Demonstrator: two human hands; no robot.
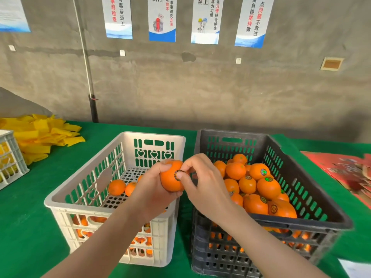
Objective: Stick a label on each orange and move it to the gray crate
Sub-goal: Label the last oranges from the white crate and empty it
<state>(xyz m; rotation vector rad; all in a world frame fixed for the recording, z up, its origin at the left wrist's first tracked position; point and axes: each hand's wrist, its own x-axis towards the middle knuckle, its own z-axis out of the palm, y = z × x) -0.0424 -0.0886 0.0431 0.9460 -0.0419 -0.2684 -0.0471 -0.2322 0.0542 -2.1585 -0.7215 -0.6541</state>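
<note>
My left hand (152,189) grips an orange (170,178) in the air between the two crates. A round label (177,175) lies on its side, and the thumb and finger of my right hand (200,181) press on that label. The white crate (84,185) on the left holds a few unlabelled oranges (116,187) at its bottom. The gray crate (313,199) on the right is heaped with several labelled oranges (268,186).
A green cloth (32,227) covers the table. Yellow strips (42,135) are piled at the back left, beside a smaller white crate (10,157). Red printed cardboard (349,173) lies at the right edge, and a white sheet (357,268) at the bottom right corner.
</note>
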